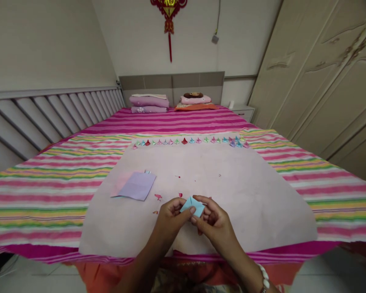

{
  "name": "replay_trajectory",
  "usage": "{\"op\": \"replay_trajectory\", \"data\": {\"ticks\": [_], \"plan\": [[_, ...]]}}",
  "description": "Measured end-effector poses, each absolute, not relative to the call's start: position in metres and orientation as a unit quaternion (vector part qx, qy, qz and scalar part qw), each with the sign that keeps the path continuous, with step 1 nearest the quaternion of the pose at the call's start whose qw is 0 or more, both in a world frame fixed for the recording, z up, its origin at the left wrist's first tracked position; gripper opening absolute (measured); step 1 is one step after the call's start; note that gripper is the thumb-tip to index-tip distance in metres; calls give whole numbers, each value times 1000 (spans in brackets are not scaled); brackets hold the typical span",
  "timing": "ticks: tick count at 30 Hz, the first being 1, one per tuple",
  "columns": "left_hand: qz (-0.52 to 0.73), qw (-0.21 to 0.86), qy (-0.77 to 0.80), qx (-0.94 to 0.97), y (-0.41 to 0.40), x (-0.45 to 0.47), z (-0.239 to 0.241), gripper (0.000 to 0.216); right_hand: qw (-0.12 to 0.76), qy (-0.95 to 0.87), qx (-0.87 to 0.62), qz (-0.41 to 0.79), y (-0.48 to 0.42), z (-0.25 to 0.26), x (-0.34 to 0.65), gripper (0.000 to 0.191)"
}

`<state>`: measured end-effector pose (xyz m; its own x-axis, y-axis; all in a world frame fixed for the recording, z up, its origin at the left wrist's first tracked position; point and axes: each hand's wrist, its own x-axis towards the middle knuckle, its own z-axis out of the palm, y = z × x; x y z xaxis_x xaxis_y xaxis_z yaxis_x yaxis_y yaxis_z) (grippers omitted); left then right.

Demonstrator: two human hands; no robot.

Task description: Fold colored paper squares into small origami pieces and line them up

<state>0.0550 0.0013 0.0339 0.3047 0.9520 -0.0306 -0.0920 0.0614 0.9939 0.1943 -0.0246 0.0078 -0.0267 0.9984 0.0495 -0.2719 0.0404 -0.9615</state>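
A small folded piece of light blue paper is held between both hands, just above the near part of a large pale sheet. My left hand pinches its left side, with the thumb lying across the front. On the right side, my right hand grips the same paper with thumb and index finger. The paper shows flat folds and a slit near its top corner. Left of the hands lies a stack of square paper, lilac on top with pink and blue edges showing.
Along the sheet's far edge runs a row of small folded paper pieces in several colours, clustered at the right end. Folded bedding sits by the headboard. A bed rail stands left, a wardrobe right.
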Motion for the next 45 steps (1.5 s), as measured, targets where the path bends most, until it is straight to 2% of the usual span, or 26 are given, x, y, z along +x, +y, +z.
{"op": "replay_trajectory", "data": {"ticks": [11, 17, 27, 35, 37, 42, 45], "plan": [[415, 606, 403, 546, 0, 50, 40, 16, 560, -464, -423, 541, -24, 21, 209, 26], [415, 656, 383, 501, 0, 44, 36, 30, 578, -446, -411, 546, -22, 15, 211, 21], [407, 643, 385, 522, -2, 39, 41, 12, 591, -451, -349, 570, -19, 6, 214, 7], [412, 636, 404, 513, -3, 46, 44, 15, 590, -475, -344, 556, -20, 11, 213, 3], [426, 628, 415, 502, -3, 48, 43, 14, 583, -481, -338, 562, -20, 11, 212, 5], [444, 601, 426, 511, -4, 50, 40, 15, 584, -464, -300, 595, -22, 12, 213, 32], [446, 588, 420, 527, -6, 51, 37, 17, 584, -452, -333, 587, -21, 15, 212, 33]]}}
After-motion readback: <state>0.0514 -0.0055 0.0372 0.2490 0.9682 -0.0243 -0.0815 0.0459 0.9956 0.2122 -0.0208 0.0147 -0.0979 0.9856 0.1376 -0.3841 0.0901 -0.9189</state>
